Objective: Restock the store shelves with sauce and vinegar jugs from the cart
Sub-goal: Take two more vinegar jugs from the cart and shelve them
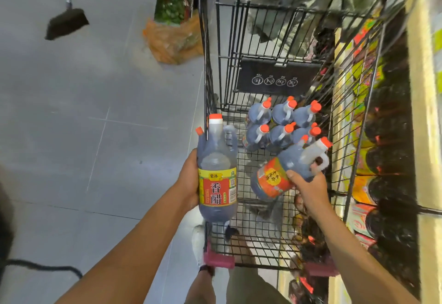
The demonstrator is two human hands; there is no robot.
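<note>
My left hand grips a dark vinegar jug with a red and yellow label and an orange cap, held upright over the cart's left rim. A second orange cap shows just behind that jug. My right hand holds another dark jug, tilted, with fingers through its handle, above the cart floor. Several more jugs with orange caps stand together in the black wire cart.
Store shelves stocked with dark jugs run along the right, close beside the cart. On the grey floor at the left lie a broom head and an orange bag of vegetables. A black cable crosses the floor at lower left.
</note>
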